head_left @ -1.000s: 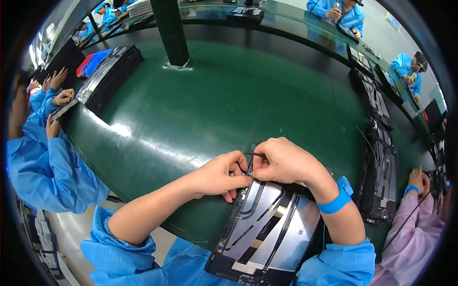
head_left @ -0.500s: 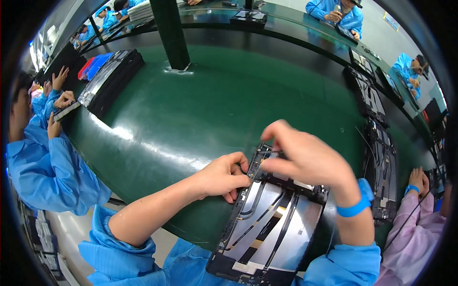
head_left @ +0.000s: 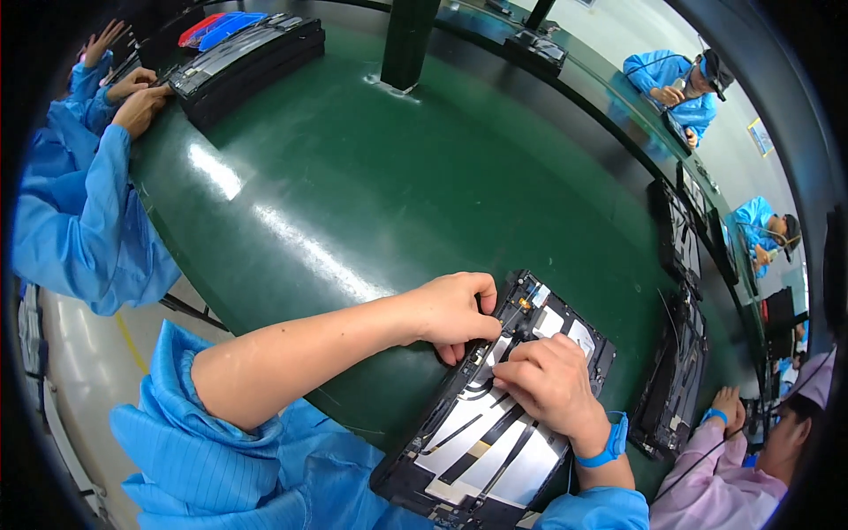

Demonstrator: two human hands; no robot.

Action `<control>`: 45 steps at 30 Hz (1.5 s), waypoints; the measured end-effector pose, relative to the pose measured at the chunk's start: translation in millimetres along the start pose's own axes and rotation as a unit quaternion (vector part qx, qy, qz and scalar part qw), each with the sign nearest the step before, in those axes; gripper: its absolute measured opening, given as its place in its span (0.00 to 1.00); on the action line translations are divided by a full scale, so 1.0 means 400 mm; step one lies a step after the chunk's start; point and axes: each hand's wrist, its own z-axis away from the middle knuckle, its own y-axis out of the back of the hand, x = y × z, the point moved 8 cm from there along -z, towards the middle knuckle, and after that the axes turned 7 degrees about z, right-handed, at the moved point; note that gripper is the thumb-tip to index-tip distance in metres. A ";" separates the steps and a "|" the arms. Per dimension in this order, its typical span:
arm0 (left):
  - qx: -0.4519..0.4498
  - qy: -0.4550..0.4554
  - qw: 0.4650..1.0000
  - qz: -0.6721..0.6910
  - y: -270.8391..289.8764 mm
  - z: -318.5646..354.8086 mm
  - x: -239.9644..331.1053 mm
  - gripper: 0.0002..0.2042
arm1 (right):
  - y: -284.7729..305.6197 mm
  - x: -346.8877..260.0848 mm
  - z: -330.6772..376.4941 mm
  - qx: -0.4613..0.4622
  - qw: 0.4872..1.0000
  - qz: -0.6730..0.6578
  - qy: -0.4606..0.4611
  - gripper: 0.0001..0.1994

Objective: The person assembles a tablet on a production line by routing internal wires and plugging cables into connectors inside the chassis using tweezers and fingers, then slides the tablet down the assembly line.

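Note:
An opened tablet-like device (head_left: 474, 430) lies tilted in front of me at the table's near edge. Its black frame surrounds silver plates, with dark flat cables running lengthwise. My left hand (head_left: 455, 314) is closed on its left edge, thumb on top and other fingers curled beside the frame. Over the middle of the device, my right hand (head_left: 552, 380) is closed in a pinch close to the left thumb; whatever is between its fingertips is hidden. A blue band (head_left: 609, 440) circles my right wrist. White and silver parts show at the device's far end.
Stacked opened devices (head_left: 252, 66) stand at the far left beside red and blue trays (head_left: 228, 29). More devices (head_left: 676, 371) line the right side. A dark post (head_left: 409, 44) rises from the green table (head_left: 424, 185). Co-workers sit left, right and across.
My right hand has come down from above the device's far end to its middle, fingers now pinched. My left hand remains at the left edge. The whole view has shifted.

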 end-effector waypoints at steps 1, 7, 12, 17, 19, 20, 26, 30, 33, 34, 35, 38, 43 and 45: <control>-0.002 0.001 1.000 0.002 0.000 -0.004 -0.004 0.12 | 0.001 0.006 -0.001 0.018 0.999 -0.031 -0.009 0.05; -0.003 -0.001 1.000 -0.006 -0.003 -0.004 -0.003 0.11 | 0.002 0.005 0.001 0.065 0.995 -0.072 -0.014 0.09; -0.005 0.003 1.000 0.003 -0.005 -0.003 -0.002 0.11 | 0.001 0.002 0.002 0.068 0.996 -0.050 -0.009 0.10; -0.002 -0.001 1.000 -0.005 -0.004 -0.004 -0.001 0.11 | -0.005 0.004 0.004 0.062 0.997 -0.046 -0.012 0.10; -0.003 -0.001 1.000 -0.005 -0.004 -0.005 0.000 0.11 | -0.005 0.004 0.002 0.059 0.997 -0.044 -0.013 0.10; -0.002 0.001 1.000 -0.006 -0.004 -0.005 0.000 0.11 | -0.004 0.003 0.001 0.059 0.997 -0.046 -0.013 0.10; -0.002 0.000 1.000 -0.006 -0.010 -0.011 -0.001 0.10 | 0.001 0.004 -0.002 0.034 0.999 -0.038 -0.007 0.09; -0.002 0.000 1.000 -0.004 0.000 -0.003 0.000 0.10 | 0.009 0.004 -0.035 -0.016 0.998 -0.059 -0.001 0.09; -0.002 -0.003 1.000 -0.002 0.002 -0.004 0.000 0.10 | 0.011 0.033 -0.042 -0.033 0.994 -0.101 -0.033 0.09; -0.003 -0.006 1.000 -0.001 0.001 -0.005 0.002 0.10 | 0.009 0.036 -0.042 -0.035 0.994 -0.099 -0.032 0.09; -0.009 -0.007 1.000 0.001 -0.001 -0.005 0.003 0.10 | 0.002 0.039 -0.041 -0.033 0.992 -0.119 -0.027 0.09; -0.014 -0.008 1.000 0.003 0.003 -0.003 0.006 0.10 | -0.017 0.040 -0.043 -0.030 0.988 -0.147 -0.019 0.09; -0.014 -0.006 1.000 0.000 0.011 0.001 0.005 0.11 | -0.022 0.038 -0.050 -0.026 0.988 -0.151 -0.014 0.09; -0.015 -0.004 1.000 0.005 0.012 -0.001 0.003 0.11 | -0.023 0.039 -0.051 -0.028 0.988 -0.149 -0.014 0.09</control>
